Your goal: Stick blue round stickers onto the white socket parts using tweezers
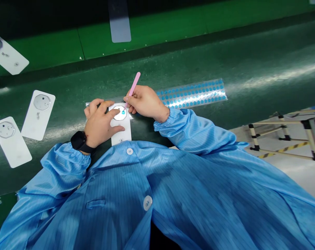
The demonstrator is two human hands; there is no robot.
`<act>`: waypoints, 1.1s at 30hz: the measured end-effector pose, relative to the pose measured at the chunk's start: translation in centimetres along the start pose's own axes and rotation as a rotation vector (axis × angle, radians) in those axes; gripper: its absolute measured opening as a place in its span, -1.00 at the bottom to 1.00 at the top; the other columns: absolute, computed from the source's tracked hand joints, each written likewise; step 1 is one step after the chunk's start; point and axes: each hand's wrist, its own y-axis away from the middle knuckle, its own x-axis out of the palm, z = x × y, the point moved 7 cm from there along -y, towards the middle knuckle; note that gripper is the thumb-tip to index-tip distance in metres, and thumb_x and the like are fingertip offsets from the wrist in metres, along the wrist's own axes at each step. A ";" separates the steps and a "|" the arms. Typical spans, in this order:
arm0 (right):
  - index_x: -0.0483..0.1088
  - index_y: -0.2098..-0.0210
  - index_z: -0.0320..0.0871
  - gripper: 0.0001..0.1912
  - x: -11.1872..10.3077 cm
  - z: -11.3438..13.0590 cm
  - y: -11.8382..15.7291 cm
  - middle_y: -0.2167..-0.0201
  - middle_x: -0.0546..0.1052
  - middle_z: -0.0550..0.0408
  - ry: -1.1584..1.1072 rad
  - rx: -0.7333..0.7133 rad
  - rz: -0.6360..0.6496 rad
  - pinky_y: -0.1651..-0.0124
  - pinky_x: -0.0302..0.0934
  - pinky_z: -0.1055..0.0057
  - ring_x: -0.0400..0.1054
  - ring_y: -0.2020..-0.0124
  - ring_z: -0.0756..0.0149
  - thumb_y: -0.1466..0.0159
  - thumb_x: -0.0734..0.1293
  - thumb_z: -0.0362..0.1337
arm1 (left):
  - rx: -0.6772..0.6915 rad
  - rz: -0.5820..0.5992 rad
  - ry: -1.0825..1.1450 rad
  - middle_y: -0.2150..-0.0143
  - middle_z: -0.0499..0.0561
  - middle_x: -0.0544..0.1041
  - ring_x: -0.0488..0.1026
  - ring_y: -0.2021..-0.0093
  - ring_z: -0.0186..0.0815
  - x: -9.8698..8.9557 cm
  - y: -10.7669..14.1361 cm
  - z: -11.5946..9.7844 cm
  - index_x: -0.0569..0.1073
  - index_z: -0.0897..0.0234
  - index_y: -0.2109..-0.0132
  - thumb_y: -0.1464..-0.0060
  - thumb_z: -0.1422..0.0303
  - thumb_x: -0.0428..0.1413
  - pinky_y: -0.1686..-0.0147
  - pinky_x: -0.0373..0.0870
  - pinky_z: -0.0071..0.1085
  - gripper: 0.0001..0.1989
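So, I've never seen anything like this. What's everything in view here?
white cards with round windows: four, white, three to the left of the hands, one under the left hand
clear sheet of blue dot stickers: one, blue on clear, right of the hands
pink tweezers: one, pink, in the right hand
dark green work surface: one, dark green, under the cards
pale grey strip: one, pale grey, at the far edge
metal-frame stand: one, beige with black joints, far right
black watch: one, black, on the left wrist
blue smock: one, blue, on the person
left hand: one, pressing on a card
right hand: one, gripping the tweezers
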 end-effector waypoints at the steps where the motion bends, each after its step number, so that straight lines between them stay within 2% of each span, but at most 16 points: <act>1: 0.40 0.35 -0.10 -0.77 0.0 0.0 0.0 0.53 0.55 0.15 0.001 0.001 -0.003 0.50 0.36 0.48 0.47 0.56 0.35 -0.44 0.41 -0.41 | 0.008 0.013 -0.005 -0.43 0.22 0.50 0.23 -0.45 0.35 0.0 0.0 0.0 0.71 0.02 -0.16 -0.15 0.11 0.47 -0.26 0.24 0.28 -0.55; 6: 0.40 0.34 -0.10 -0.77 0.0 0.1 -0.1 0.53 0.55 0.15 -0.002 -0.026 0.029 0.49 0.37 0.49 0.50 0.54 0.34 -0.44 0.45 -0.36 | 0.049 0.040 -0.016 -0.41 0.20 0.51 0.21 -0.45 0.36 0.0 -0.2 -0.3 0.76 -0.01 -0.09 -0.19 0.11 0.43 -0.24 0.21 0.29 -0.66; 15: 0.38 0.35 -0.10 -0.74 0.1 0.4 0.0 0.51 0.56 0.15 -0.032 -0.035 0.031 0.53 0.32 0.55 0.47 0.56 0.40 -0.43 0.46 -0.38 | 0.045 0.081 -0.036 -0.40 0.21 0.51 0.21 -0.43 0.35 -0.2 -0.4 -0.6 0.75 -0.02 -0.15 -0.21 0.14 0.41 -0.24 0.19 0.32 -0.63; 19: 0.39 0.35 -0.10 -0.76 0.1 0.5 0.0 0.50 0.58 0.14 -0.013 -0.051 0.019 0.46 0.38 0.51 0.49 0.54 0.38 -0.44 0.44 -0.40 | 0.041 0.093 -0.045 -0.38 0.21 0.54 0.21 -0.40 0.34 -0.4 -0.3 -0.8 0.73 -0.05 -0.18 -0.22 0.15 0.40 -0.22 0.20 0.33 -0.61; 22: 0.40 0.35 -0.12 -0.75 0.1 0.5 -0.1 0.51 0.57 0.13 -0.043 -0.028 0.024 0.42 0.42 0.49 0.49 0.55 0.38 -0.44 0.45 -0.43 | 0.030 0.098 -0.063 -0.37 0.18 0.55 0.21 -0.39 0.33 -0.5 -0.3 -0.9 0.72 -0.10 -0.19 -0.23 0.14 0.39 -0.20 0.22 0.31 -0.61; 28: 0.35 0.32 -0.11 -0.72 -0.3 0.3 -0.3 0.56 0.53 0.20 -0.280 0.102 0.032 0.53 0.37 0.55 0.43 0.61 0.44 -0.49 0.45 -0.41 | 0.012 0.114 -0.101 -0.36 0.21 0.57 0.21 -0.39 0.37 -0.9 -0.3 -1.2 0.71 -0.08 -0.22 -0.24 0.15 0.39 -0.19 0.21 0.37 -0.59; 33: 0.32 0.31 -0.11 -0.70 -0.2 0.5 -0.4 0.59 0.48 0.26 -0.326 0.117 0.033 0.58 0.32 0.62 0.40 0.65 0.49 -0.51 0.44 -0.44 | 0.006 0.123 -0.122 -0.35 0.21 0.56 0.22 -0.39 0.36 -1.1 -0.4 -1.4 0.73 -0.08 -0.18 -0.22 0.16 0.40 -0.19 0.22 0.34 -0.61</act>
